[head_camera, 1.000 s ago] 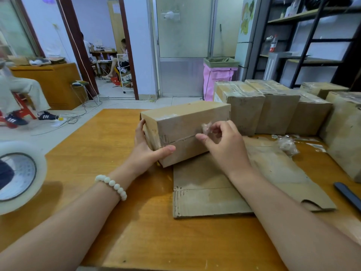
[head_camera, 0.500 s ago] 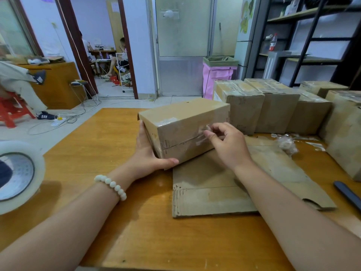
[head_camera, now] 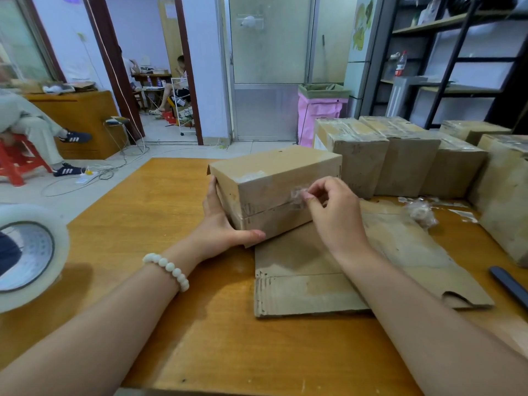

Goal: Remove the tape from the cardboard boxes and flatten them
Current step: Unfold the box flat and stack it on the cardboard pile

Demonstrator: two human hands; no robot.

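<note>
Compared with a second ago, the cardboard box [head_camera: 274,178] has dropped from a tipped-up pose. Its near edge now sits low on the flattened cardboard [head_camera: 314,281] in the middle of the frame. The right hand [head_camera: 334,212] has come down with it to the seam on the face towards the camera, where fingertips and thumb pinch a crumpled end of clear tape [head_camera: 297,194]. Left of the pinch the seam looks bare. Right of it the hand hides the seam, so how much tape is left cannot be told. In my judgement the peel is partway along this face, and flattening has to wait until the strip is off.

The left hand [head_camera: 223,224] braces the box, palm against the short end and thumb hooked along the lower front edge.

The box's long axis runs from centre-left towards the upper right of the frame, at the row of taped boxes [head_camera: 357,155]. The seam runs along that axis, and the short end faces left.
</note>
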